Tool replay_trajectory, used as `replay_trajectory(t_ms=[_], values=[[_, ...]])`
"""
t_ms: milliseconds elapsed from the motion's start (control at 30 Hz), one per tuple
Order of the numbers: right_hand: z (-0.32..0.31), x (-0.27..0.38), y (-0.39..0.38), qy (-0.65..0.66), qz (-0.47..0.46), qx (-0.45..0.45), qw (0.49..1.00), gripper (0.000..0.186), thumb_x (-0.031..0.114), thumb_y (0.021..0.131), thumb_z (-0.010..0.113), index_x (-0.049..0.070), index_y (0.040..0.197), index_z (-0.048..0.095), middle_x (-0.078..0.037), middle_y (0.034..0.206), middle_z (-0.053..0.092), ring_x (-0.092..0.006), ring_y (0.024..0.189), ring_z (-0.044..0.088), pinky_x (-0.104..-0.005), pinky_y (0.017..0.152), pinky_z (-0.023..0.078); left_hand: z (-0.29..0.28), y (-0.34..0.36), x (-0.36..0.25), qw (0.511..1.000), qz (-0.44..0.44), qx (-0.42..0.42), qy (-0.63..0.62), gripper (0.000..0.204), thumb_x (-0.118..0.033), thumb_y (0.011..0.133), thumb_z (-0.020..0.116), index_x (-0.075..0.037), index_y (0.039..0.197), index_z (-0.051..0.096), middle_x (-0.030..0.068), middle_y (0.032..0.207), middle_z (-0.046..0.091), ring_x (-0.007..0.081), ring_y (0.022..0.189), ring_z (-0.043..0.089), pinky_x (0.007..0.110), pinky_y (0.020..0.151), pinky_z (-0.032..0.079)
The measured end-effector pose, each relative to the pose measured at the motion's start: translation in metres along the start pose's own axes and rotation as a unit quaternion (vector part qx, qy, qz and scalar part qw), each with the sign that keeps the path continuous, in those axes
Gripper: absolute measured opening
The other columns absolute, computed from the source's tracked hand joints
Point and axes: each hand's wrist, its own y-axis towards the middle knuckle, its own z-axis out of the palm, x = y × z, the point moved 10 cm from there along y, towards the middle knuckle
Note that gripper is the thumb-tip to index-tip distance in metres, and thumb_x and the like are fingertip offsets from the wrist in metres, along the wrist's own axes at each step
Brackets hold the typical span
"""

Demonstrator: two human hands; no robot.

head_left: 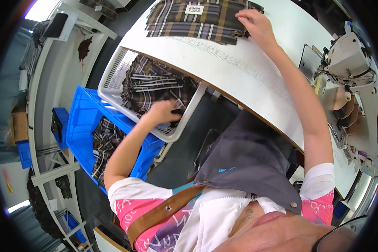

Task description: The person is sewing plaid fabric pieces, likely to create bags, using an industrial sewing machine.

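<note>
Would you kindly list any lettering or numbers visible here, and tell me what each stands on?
White label on the plaid fabric: dark printed lettering, not copied here.
Ruler on the tabletop: graduations; any numbers too small to read.
Pink-patterned shirt: white stylised lettering, not copied here.
Apron: blue mark, too small to read.

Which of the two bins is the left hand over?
The white basket, under the left hand and nearer the table; the blue bin sits farther out.

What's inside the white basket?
Plaid fabric lies heaped in the white basket. The heap covers the basket's bottom and anything underneath; the left hand hides part of the heap.
</note>
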Motion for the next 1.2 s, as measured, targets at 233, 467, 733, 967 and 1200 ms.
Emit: replay_trajectory(t_ms=[233, 467, 733, 967, 1200], values=[[0.032, -0.08, 0.047, -0.103, 0.137, 0.018, 0.985, 0.023, 0.028, 0.079, 0.064, 0.011, 0.094, 0.067, -0.006, 0.092, 0.066, -0.0208, 0.084, 0.063, -0.0331, 0.073, 0.047, -0.001, -0.011, -0.014, 0.994, 0.061, -0.054, 0.077, 0.016, -0.016, 0.075, 0.061, -0.006, 0.085, 0.067, 0.0142, 0.08, 0.065, 0.0319, 0.081, 0.062, 0.041, 0.07, 0.049], [0.037, -0.03, 0.053, -0.291, 0.034, 0.022, 0.956, 0.024, 0.022, 0.083, 0.052, 0.003, 0.075, 0.067, -0.017, 0.069, 0.064, -0.033, 0.065, 0.063, -0.0471, 0.071, 0.047, -0.127, -0.063, -0.046, 0.976, 0.109, -0.127, -0.136, 0.02, -0.013, 0.078, 0.061, 0.002, 0.092, 0.064, 0.0167, 0.079, 0.064, 0.0281, 0.072, 0.063, 0.032, 0.069, 0.048], [0.007, -0.015, 0.044, -0.27, -0.019, -0.051, 0.961, 0.021, 0.02, 0.086, 0.048, 0.003, 0.078, 0.058, -0.02, 0.069, 0.061, -0.0369, 0.067, 0.061, -0.0468, 0.067, 0.046, -0.207, -0.076, -0.103, 0.933, 0.168, -0.013, -0.318, 0.019, -0.01, 0.085, 0.055, 0.005, 0.095, 0.062, 0.003, 0.081, 0.064, 0.0066, 0.077, 0.056, 0.021, 0.069, 0.045], [0.012, -0.026, 0.025, -0.103, 0.081, 0.003, 0.991, 0.019, 0.021, 0.083, 0.056, 0.004, 0.09, 0.061, -0.016, 0.093, 0.062, -0.0327, 0.091, 0.058, -0.0427, 0.082, 0.043, -0.249, -0.035, -0.149, 0.968, 0.212, -0.061, -0.117, 0.022, -0.018, 0.087, 0.057, 0.004, 0.087, 0.058, -0.0031, 0.072, 0.052, 0.0035, 0.071, 0.046, 0.02, 0.065, 0.039], [0.016, 0.014, -0.002, -0.175, -0.047, 0.012, 0.983, 0.035, 0.02, 0.075, 0.063, 0.0, 0.104, 0.06, -0.016, 0.107, 0.059, -0.0321, 0.103, 0.052, -0.0392, 0.091, 0.04, -0.232, 0.07, -0.117, 0.95, 0.253, -0.054, -0.175, 0.016, -0.014, 0.083, 0.063, 0.001, 0.089, 0.06, -0.0051, 0.073, 0.051, 0.002, 0.07, 0.044, 0.019, 0.064, 0.036]])
